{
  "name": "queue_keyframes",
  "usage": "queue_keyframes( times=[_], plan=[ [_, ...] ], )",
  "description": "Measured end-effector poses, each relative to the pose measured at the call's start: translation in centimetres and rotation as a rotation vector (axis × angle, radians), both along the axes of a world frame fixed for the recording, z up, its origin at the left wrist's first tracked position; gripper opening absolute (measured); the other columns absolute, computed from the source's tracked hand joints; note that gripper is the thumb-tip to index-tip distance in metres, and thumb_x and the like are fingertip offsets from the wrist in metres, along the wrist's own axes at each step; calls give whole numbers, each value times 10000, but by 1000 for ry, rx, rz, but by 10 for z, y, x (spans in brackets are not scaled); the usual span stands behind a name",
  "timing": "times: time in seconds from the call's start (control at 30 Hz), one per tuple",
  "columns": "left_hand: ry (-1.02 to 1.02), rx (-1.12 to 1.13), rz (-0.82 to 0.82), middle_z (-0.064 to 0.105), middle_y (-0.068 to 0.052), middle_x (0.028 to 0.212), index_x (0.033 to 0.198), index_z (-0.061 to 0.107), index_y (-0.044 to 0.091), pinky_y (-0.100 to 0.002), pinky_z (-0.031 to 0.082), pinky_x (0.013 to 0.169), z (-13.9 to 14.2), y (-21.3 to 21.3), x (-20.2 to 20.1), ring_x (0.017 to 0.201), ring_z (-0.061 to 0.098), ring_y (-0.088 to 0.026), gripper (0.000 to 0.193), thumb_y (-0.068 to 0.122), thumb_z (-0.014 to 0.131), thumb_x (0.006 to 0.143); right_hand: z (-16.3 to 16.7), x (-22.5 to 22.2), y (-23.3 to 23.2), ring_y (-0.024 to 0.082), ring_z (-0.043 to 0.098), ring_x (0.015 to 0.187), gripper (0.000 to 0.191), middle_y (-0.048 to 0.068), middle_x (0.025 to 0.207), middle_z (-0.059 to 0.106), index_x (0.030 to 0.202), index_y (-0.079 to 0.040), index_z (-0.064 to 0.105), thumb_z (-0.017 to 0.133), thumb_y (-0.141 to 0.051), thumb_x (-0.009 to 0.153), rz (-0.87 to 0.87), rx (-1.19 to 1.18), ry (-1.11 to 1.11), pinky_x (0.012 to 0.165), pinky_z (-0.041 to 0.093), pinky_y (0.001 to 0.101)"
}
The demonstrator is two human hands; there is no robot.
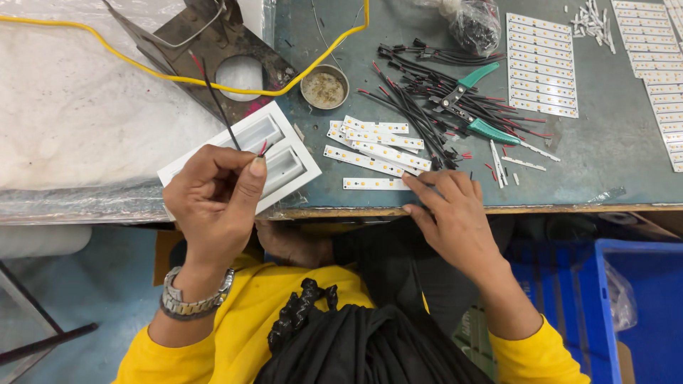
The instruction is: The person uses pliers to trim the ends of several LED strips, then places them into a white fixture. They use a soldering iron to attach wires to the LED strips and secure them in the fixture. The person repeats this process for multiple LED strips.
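Observation:
My left hand (217, 199) pinches a thin red-and-black wire pair (213, 96) that sticks up and away over a white rectangular lamp housing (295, 160). My right hand (455, 213) rests at the bench's front edge, its fingertips on a white LED strip (373, 183). Several more loose LED strips (377, 142) lie just beyond it. A wristwatch sits on my left wrist.
A pile of black-and-red wires (434, 99) with green-handled pliers (473, 103) lies mid-bench. Sheets of LED strips (542, 64) are at the right, a small round tin (324, 87) and a yellow cable (178, 75) at the back. A blue crate (633, 299) stands below the bench at the right.

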State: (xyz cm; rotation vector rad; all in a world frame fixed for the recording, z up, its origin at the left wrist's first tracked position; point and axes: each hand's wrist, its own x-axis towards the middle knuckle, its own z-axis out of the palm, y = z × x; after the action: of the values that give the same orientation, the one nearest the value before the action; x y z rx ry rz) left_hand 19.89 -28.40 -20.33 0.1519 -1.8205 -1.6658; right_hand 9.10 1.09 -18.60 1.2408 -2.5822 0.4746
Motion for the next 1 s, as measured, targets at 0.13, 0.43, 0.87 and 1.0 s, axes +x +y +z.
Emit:
queue_keyframes(
  times=[0.13,0.43,0.87,1.0],
  plan=[
    [-44,-175,-17,638,18,768,969,687,-5,-183,377,560,9,3,-3,625,501,-13,112,84,746,1004,-1,6,-6,278,589,988,297,35,1014,651,1125,-98,742,778,-113,830,6,-35,-11,823,448,431],
    [-78,-231,-44,685,-11,792,987,706,-5,-192,447,586,19,11,5,656,582,-34,91,80,736,984,-3,9,-20,290,644,985,214,70,1051,698,1001,-62,720,799,-108,807,35,-116,-73,860,522,402],
    [-185,174,-220,708,-34,798,1081,706,-23,-185,475,594,15,-26,-5,687,603,-25,170,129,702,1003,33,-51,-2,319,638,1027,515,113,1049,687,1186,-98,699,601,43,701,215,267,-89,882,537,411],
    [-244,287,-310,739,-47,804,1117,708,-19,-186,453,520,15,-45,-9,579,567,-29,209,140,675,985,55,-63,-14,266,687,1042,271,78,1135,698,1059,-114,722,679,34,836,257,140,-57,831,574,376]
  ],
)
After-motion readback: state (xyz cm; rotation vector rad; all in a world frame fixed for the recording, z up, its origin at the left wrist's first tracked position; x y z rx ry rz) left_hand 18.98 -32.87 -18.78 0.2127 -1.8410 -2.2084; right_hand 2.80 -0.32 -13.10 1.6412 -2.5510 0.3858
